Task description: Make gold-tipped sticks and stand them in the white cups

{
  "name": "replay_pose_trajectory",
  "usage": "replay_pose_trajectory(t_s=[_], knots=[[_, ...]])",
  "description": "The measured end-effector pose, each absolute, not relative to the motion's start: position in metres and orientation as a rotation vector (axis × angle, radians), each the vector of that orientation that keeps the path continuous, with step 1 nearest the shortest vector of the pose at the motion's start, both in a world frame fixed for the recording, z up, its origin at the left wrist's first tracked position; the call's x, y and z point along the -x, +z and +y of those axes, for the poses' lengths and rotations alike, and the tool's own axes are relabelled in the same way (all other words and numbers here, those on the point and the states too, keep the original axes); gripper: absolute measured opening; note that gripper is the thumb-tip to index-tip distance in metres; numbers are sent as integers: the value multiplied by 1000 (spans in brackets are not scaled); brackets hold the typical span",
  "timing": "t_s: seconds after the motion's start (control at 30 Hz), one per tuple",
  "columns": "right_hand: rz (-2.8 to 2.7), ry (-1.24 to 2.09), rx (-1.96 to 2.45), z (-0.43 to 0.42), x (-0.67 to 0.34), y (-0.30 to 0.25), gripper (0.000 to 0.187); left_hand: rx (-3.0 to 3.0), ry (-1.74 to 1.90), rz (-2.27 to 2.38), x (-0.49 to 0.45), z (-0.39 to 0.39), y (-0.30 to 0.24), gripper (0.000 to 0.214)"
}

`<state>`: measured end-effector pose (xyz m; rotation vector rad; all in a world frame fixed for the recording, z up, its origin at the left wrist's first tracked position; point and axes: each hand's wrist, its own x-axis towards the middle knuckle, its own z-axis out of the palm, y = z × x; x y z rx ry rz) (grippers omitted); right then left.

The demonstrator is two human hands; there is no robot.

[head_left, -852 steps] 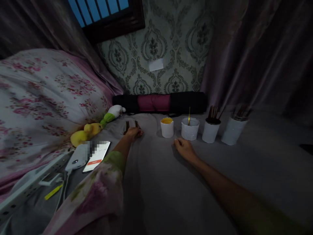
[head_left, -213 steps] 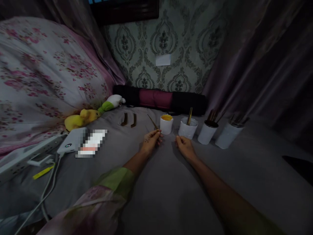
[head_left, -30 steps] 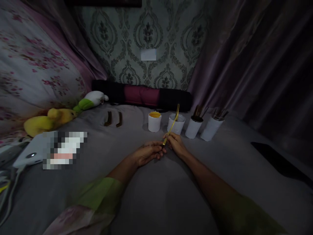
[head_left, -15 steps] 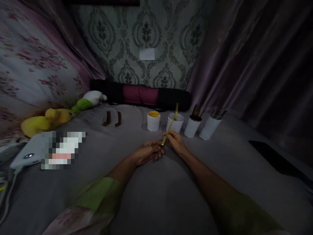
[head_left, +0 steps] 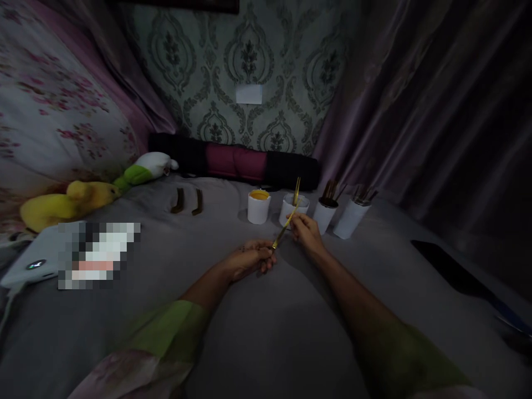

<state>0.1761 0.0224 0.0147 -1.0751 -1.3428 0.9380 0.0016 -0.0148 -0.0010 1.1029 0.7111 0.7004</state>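
Note:
A slim yellow paintbrush slants between my two hands, its handle pointing up and away. My left hand is closed round the lower, brush end, so the bristles are hidden. Higher up, my right hand pinches the handle with thumb and fingertips. Just beyond my right hand stands a white cup with yellow sticks upright in it. Left of that cup is a white cup with yellow inside its rim.
Two white holders, a shorter one and a taller one, hold several brown-tipped brushes. Two small dark brown pieces stand at the left. Plush toys, a white device and a dark flat object lie farther out.
My right hand has shifted slightly right and upward, and more of the handle shows below its fingers. My left hand stays at the lower end. The view has shifted slightly.

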Motion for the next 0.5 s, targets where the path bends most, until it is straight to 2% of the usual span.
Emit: replay_pose_trajectory(t_s=[0.5], knots=[[-1264, 880, 1109, 34, -197, 45, 29, -1075, 706, 674, 0, -13, -5, 31]])
